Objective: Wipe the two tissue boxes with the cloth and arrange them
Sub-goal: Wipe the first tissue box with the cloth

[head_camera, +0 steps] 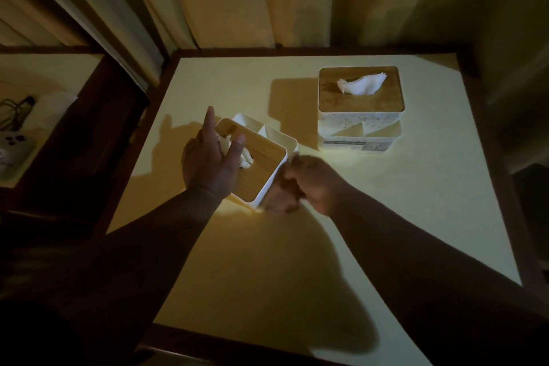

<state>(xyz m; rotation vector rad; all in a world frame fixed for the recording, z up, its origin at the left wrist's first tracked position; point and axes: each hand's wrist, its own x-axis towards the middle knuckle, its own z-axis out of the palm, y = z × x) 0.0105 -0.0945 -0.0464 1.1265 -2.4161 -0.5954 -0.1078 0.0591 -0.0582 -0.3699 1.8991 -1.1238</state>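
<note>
1. Head view: the wiping looks under way, not finished. The near tissue box (255,163), at the centre of the frame, is tilted up off the tabletop (416,217), its wooden lid turned toward the camera.
2. The left hand (208,157) holds this box from the lid side: the thumb lies across the lid by the tissue opening, the index finger points straight up past the box's far edge, and the palm covers the lid's left part.
3. The right hand (309,181) is curled round a bunched cloth (279,199), which is dim and blurred, and presses it against the box's white right side near the lower corner. By my judgement that side is the face now being wiped.
4. The far tissue box (361,107) stands upright in the upper right of the frame, well apart from both hands, a white tissue sticking out of its lid. Whether it has been wiped I cannot tell from this picture.
5. Left to do, as I judge it: finish the near box, set it down, deal with the far box if needed, and arrange the pair together.
6. Count: two tissue boxes, one cloth, two hands, one tabletop. Each box shows open side compartments; nothing can be made out in them.
7. A shelf (38,74) in the left of the frame carries some cables and a pale device, too dark to name.
</note>
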